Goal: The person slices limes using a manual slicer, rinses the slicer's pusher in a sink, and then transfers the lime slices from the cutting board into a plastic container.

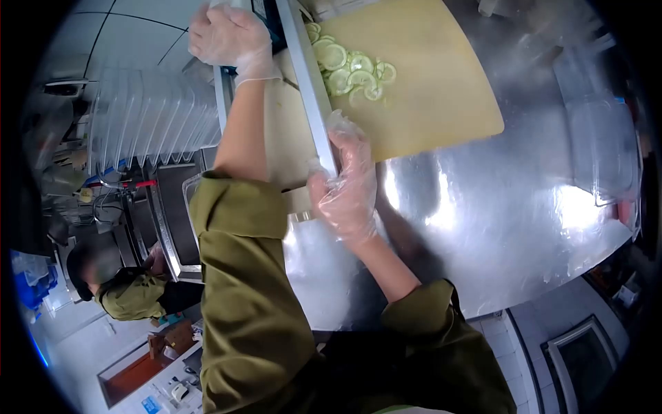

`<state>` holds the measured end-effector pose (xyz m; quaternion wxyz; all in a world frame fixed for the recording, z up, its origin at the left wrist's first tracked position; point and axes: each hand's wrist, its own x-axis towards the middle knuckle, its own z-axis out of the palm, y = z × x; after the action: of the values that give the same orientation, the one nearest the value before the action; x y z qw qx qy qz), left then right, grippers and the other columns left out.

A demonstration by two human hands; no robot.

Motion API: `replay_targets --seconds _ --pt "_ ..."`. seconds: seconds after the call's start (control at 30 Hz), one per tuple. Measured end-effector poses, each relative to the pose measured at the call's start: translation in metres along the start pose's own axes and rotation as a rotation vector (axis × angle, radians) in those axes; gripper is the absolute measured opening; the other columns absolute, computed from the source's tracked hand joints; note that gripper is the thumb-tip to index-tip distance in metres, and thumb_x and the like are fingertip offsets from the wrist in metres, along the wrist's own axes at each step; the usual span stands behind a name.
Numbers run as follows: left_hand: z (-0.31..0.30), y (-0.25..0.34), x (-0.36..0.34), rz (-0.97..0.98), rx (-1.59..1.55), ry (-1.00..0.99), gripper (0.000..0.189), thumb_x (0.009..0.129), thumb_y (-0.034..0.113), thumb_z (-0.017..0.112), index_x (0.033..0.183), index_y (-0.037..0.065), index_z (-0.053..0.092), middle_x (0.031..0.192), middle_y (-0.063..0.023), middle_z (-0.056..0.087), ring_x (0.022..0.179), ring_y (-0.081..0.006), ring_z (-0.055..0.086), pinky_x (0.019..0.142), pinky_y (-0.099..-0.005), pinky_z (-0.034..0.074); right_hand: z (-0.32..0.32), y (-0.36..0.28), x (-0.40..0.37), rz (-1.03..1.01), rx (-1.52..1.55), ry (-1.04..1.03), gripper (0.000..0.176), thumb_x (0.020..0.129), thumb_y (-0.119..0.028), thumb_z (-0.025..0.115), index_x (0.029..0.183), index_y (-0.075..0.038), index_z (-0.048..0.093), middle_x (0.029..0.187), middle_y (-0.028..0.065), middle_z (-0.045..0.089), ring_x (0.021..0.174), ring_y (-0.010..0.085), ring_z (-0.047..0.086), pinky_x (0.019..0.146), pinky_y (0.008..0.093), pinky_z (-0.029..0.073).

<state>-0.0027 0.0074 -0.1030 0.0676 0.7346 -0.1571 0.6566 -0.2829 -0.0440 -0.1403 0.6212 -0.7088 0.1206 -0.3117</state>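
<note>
A hand slicer [307,90], with a long metal side rail and a pale flat bed, stands on edge at the left side of a yellowish cutting board [441,76]. My right hand [346,181], in a clear plastic glove, is wrapped round the rail's near end. Also gloved, my left hand [233,38] is closed at the far end, beside a dark blue part [270,24]; what lies inside its fingers is hidden. Thin pale green lemon slices [355,72] lie in an overlapping heap on the board, right of the rail.
The board rests on a shiny steel worktop [441,200]. Stacked clear plastic containers [152,117] stand to the left, and another clear bin [600,145] is at the right edge. A co-worker in a green top [134,297] is at the lower left.
</note>
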Motion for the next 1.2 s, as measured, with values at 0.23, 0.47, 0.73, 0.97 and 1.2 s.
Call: replay_targets --seconds 0.23,0.47,0.73,0.97,1.2 --pt "-0.018 -0.033 0.048 0.067 -0.077 -0.450 0.035 0.081 0.042 0.051 0.097 0.013 0.065 0.088 -0.0101 0.063 0.086 -0.0344 0.058 0.077 -0.0439 0.046 0.003 0.004 -0.005 0.023 0.016 0.009 0.050 0.070 0.002 0.058 0.119 -0.002 0.050 0.116 0.0171 0.051 0.111 0.0324 0.051 0.096 0.0385 0.042" --pt "-0.012 -0.070 0.056 -0.167 -0.443 -1.092 0.053 0.079 0.052 0.053 0.114 0.012 0.060 0.110 -0.0179 0.064 0.102 -0.0359 0.060 0.086 -0.0418 0.046 0.000 0.002 -0.008 0.040 -0.099 -0.019 0.043 0.077 -0.003 0.060 0.119 -0.003 0.052 0.110 0.0141 0.053 0.099 0.0266 0.055 0.087 0.0344 0.046" --pt "-0.194 -0.009 0.061 -0.332 -0.348 -1.011 0.046 0.076 0.046 0.061 0.107 0.013 0.064 0.103 -0.0156 0.066 0.097 -0.0328 0.062 0.085 -0.0416 0.046 0.002 0.001 -0.010 0.087 -0.102 0.059 0.027 0.089 -0.017 0.057 0.114 -0.008 0.057 0.106 0.0159 0.058 0.094 0.0336 0.058 0.084 0.0392 0.046" --pt "-0.240 0.038 0.022 -0.014 -0.149 -0.436 0.021 0.081 0.019 0.052 0.097 0.011 0.064 0.114 -0.0072 0.062 0.106 -0.0309 0.058 0.087 -0.0430 0.043 -0.001 0.001 -0.010 0.156 -0.108 0.028 0.023 0.088 -0.016 0.056 0.109 -0.008 0.056 0.105 0.0160 0.057 0.093 0.0347 0.057 0.082 0.0409 0.046" --pt "-0.101 0.009 0.012 0.066 -0.113 -0.156 0.017 0.078 0.019 0.048 0.084 0.017 0.063 0.109 -0.0013 0.064 0.099 -0.0254 0.060 0.079 -0.0374 0.044 0.003 0.006 -0.010 0.033 -0.087 0.085 0.023 0.086 -0.012 0.056 0.108 -0.004 0.054 0.105 0.0185 0.056 0.095 0.0370 0.056 0.083 0.0416 0.046"
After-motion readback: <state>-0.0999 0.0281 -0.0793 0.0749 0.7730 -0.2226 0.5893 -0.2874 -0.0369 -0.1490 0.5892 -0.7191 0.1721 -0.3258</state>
